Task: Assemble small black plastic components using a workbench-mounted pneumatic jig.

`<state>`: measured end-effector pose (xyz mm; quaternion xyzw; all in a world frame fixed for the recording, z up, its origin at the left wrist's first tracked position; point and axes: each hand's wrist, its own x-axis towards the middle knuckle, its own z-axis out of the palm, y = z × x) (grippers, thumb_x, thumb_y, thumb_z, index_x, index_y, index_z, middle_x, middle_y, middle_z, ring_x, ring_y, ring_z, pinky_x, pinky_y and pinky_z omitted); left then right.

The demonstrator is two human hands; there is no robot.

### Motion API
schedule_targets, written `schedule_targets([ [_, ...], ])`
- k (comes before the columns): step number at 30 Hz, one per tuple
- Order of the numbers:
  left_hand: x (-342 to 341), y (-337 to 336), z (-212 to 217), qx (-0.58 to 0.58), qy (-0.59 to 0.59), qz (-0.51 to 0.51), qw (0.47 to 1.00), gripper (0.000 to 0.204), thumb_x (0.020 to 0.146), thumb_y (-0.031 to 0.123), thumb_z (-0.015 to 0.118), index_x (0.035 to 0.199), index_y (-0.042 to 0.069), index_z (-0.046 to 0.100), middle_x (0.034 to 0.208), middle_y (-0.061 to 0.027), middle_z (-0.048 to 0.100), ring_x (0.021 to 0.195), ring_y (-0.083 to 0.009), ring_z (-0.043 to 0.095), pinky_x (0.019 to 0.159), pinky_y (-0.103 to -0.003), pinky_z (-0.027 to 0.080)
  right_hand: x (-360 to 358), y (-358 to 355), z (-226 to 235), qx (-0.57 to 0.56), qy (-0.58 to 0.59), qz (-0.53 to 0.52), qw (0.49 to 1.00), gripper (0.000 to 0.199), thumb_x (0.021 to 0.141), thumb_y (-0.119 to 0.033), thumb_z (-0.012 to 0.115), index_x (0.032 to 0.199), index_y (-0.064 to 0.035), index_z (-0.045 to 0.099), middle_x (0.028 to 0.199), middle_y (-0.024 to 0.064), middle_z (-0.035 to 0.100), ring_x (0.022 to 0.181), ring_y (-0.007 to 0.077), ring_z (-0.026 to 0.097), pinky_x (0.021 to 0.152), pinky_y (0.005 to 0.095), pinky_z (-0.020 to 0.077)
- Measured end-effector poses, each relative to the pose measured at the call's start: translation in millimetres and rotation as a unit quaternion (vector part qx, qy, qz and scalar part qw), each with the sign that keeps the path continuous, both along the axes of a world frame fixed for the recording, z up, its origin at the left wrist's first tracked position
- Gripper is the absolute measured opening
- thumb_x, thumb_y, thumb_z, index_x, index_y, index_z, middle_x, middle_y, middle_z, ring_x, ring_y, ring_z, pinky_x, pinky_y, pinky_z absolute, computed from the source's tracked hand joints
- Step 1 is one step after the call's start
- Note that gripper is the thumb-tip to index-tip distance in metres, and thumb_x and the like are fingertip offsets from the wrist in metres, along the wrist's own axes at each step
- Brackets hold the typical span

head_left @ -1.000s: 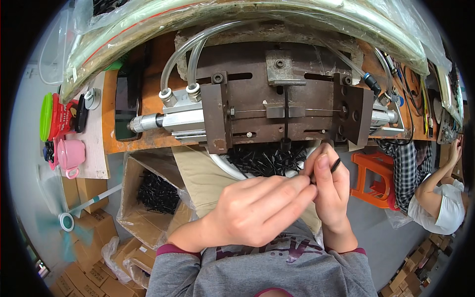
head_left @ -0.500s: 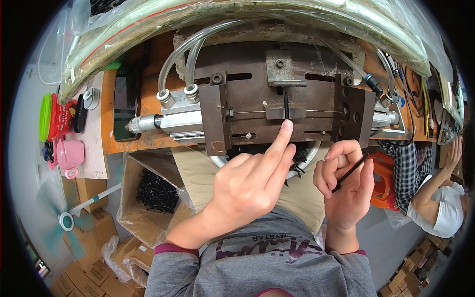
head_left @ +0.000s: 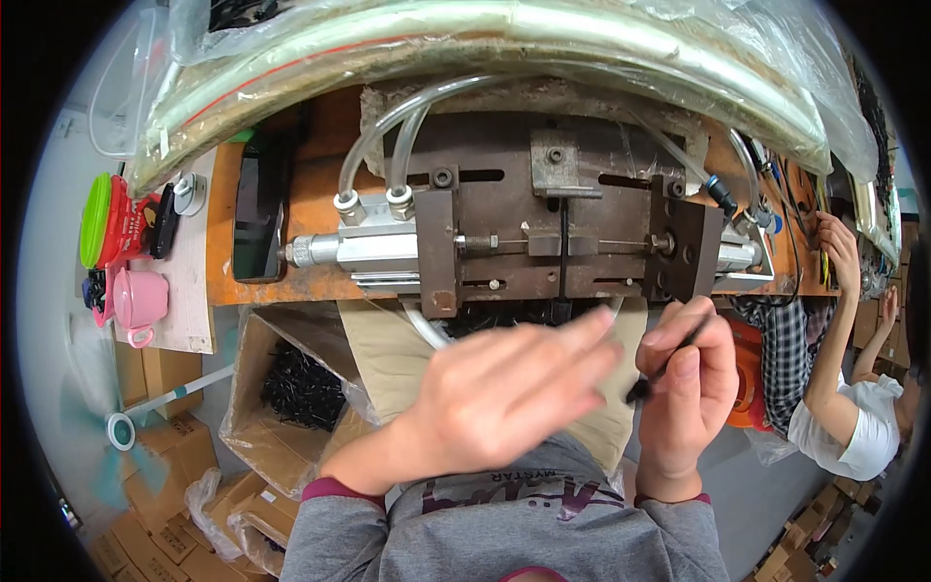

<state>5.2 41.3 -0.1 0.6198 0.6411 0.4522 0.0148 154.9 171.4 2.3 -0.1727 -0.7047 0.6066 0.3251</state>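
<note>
A thin black rod [head_left: 564, 233] with a thicker near end lies front to back across the small metal block [head_left: 543, 244] in the middle of a dark metal fixture [head_left: 611, 209]. My left hand [head_left: 509, 388], blurred, is in front of the fixture, its fingers stretched toward the right and nothing seen in them. Beside it, my right hand [head_left: 690, 388] pinches another thin black rod [head_left: 690, 335], held at a slant with its thick end toward my left fingertips. Threaded shafts [head_left: 475, 242] point inward at the block from both sides.
Silver air cylinders [head_left: 373, 250] with clear hoses [head_left: 359, 145] flank the fixture. A phone [head_left: 260, 218] lies on the bench at left. Below stands an open carton [head_left: 242, 388] of black pieces. At right is a co-worker's arm [head_left: 834, 359]; an orange stool [head_left: 745, 373] stands near my right hand.
My left hand has drawn back from the rod in the fixture toward my right hand. That rod sits nearer me, and the side shafts extend further inward. A co-worker's hand has come to the bench.
</note>
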Motion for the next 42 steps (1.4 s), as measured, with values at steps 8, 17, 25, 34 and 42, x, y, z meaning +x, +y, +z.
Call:
schedule_targets([
  [8, -9, -8, 18, 0.065, 0.063, 0.024, 0.996, 0.044, 0.065, 0.000, 0.080, 0.108, 0.003, 0.076, 0.103, -0.0108, 0.072, 0.084, -0.0239, 0.073, 0.065, -0.030, 0.059, -51, 18, 47, -0.202, -0.008, 0.157, 0.967, 0.006, 0.099, -0.003, 0.059, 0.101, 0.0007, 0.055, 0.090, 0.0047, 0.062, 0.065, 0.0000, 0.048, 0.054, 0.0163, 0.0358],
  [17, 2, 1, -2, -0.038, 0.061, 0.109, 0.991, 0.034, 0.068, 0.000, 0.081, 0.100, -0.001, 0.072, 0.124, -0.0181, 0.068, 0.091, -0.0293, 0.070, 0.076, -0.036, 0.058, -184, 97, 78, 0.520, 0.044, -0.067, 0.851, 0.010, 0.086, 0.001, 0.058, 0.094, 0.0055, 0.062, 0.088, 0.0187, 0.065, 0.082, 0.0349, 0.066, 0.072, 0.0456, 0.0517],
  [25, 3, 14, -14, -0.074, 0.133, 0.110, 0.982, 0.028, 0.070, 0.004, 0.081, 0.096, 0.000, 0.072, 0.125, -0.0168, 0.069, 0.080, -0.0254, 0.072, 0.073, -0.032, 0.058, -249, 122, 77, 0.640, -0.170, -0.033, 0.749, 0.013, 0.082, -0.004, 0.062, 0.085, 0.0002, 0.074, 0.089, 0.0231, 0.072, 0.086, 0.0363, 0.073, 0.074, 0.0442, 0.0596],
  [34, 8, 14, -15, -0.106, 0.110, 0.122, 0.981, 0.027, 0.071, 0.001, 0.081, 0.097, 0.000, 0.072, 0.127, -0.0153, 0.068, 0.070, -0.0238, 0.070, 0.063, -0.031, 0.055, -180, 97, 67, 0.719, 0.096, -0.127, 0.677, 0.007, 0.069, -0.015, 0.069, 0.069, -0.0082, 0.071, 0.071, 0.0069, 0.068, 0.069, 0.0229, 0.071, 0.057, 0.0348, 0.0575],
  [42, 8, -6, -2, -0.075, -0.231, 0.075, 0.967, 0.053, 0.076, 0.001, 0.084, 0.125, -0.006, 0.064, 0.110, -0.0186, 0.071, 0.077, -0.0171, 0.072, 0.066, -0.029, 0.059, -81, 57, 30, 0.648, 0.134, -0.089, 0.745, 0.027, 0.070, -0.017, 0.068, 0.091, -0.0003, 0.068, 0.095, 0.0122, 0.066, 0.075, 0.0191, 0.062, 0.061, 0.0290, 0.0505],
])
